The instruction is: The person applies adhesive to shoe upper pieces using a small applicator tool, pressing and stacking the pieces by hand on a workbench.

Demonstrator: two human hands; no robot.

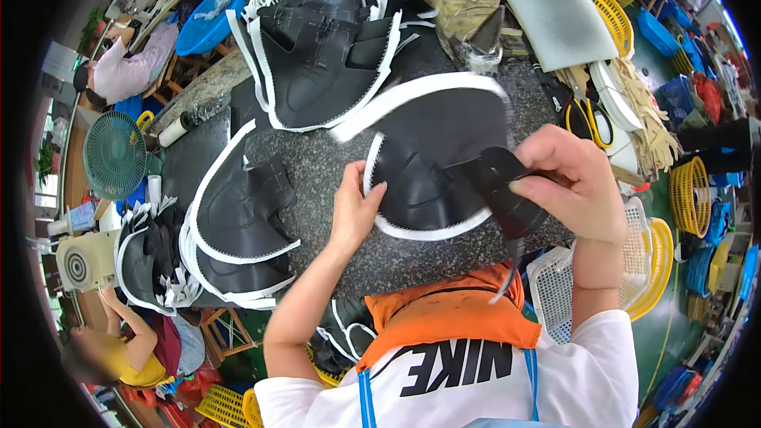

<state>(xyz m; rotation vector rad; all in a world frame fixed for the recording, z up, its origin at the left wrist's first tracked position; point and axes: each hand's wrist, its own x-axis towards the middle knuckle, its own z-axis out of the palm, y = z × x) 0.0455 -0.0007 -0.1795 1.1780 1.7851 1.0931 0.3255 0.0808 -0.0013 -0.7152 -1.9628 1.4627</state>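
Observation:
A black shoe upper (414,190) with a white toothed edging is held up over the dark speckled tabletop (333,265). At its left edge, my left hand (354,204) grips the white border between thumb and fingers. On the other side, my right hand (583,182) pinches a black flap of the same upper, fingers closed on it. The white strip along the upper's far edge is smeared by motion. Beyond it lies a stack of similar black uppers (325,63); another pile of edged uppers (238,214) rests left of my left hand.
Yellow-and-black-handled scissors (587,115) lie right of the work, near a pale slab (551,8). A wrapped block (468,20) stands at the back. White (551,293) and yellow (659,269) baskets are below the right edge. Two people sit at the left, beside a green fan (115,154).

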